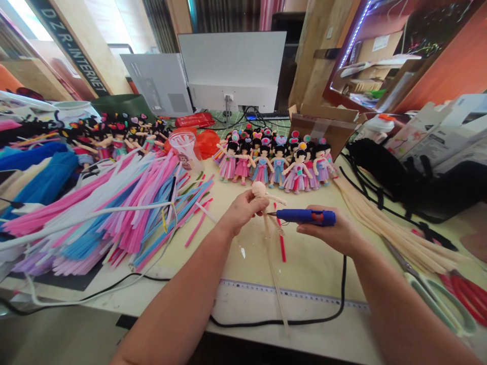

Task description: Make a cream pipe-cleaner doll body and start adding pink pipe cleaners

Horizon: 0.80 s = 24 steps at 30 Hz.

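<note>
My left hand [245,207] pinches a bare, cream doll figure [259,190] made of fuzzy pipe cleaners, just below its round head. One arm of the figure sticks out to the right, and a long cream stem [274,284] hangs down past the table's front edge. A blue hot glue gun [306,217] is gripped in my right hand [335,230], its nozzle touching or very close to the figure's body. Behind the figure lies a red pipe cleaner [282,246] on the table. The black cord [344,284] loops below my right hand.
Bundles of pink, white and blue pipe cleaners [125,213] cover the left side. Finished dolls [277,162] stand at the back, near a cardboard box [323,126]. A plastic cup [186,149] is left of them. Cream pipe cleaners [391,228] and scissors [429,284] lie right. A ruler strip [251,288] runs along the front.
</note>
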Motion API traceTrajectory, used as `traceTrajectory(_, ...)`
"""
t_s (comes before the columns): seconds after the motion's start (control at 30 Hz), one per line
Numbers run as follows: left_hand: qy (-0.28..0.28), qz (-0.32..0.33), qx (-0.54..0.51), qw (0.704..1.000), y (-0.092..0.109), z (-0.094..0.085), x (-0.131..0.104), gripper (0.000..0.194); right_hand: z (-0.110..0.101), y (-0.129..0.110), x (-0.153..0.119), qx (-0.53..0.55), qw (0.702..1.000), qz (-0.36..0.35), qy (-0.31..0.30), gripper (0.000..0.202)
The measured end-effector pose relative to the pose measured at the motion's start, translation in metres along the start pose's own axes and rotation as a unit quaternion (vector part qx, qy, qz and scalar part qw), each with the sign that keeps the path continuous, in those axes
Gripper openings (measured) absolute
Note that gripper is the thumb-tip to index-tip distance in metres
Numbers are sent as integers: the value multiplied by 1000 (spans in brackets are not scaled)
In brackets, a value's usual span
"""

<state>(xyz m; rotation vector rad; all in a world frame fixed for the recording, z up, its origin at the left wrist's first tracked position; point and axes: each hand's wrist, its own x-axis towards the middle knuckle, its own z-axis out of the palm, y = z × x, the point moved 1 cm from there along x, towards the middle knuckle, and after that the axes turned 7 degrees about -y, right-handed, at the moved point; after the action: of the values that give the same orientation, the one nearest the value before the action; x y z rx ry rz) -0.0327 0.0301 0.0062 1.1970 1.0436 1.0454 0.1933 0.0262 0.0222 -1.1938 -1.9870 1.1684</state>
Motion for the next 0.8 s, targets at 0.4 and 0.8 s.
traceTrajectory(0.4, 2, 22, -4, 1000, 3, 1, 0, 20, 2, -1, 1, -16, 1000, -19, 10, 39)
traceTrajectory(0.8, 4, 19, 0, 1000, 1, 2, 1, 20, 4, -5, 0, -23, 1000, 1, 12, 42)
